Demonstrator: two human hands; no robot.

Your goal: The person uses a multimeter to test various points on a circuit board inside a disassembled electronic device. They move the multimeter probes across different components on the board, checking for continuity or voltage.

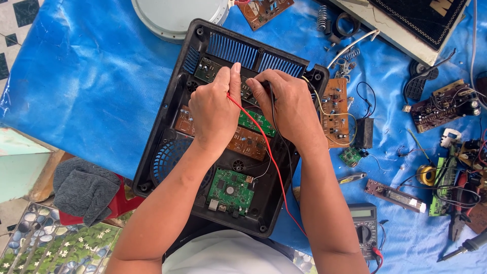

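Crowding black casing, loose circuit boards, multimeter

Open appliance housing on the table cover; multimeter at its right, loose circuit boards farther right, round lid behind.

Both hands cover the far middle of the black casing, so the board under them and the tips of the red lead and black lead are hidden. The grip of each hand appears pinched, but fingertips block it. The round white lid and the soldering iron are cut off by the picture's edges.
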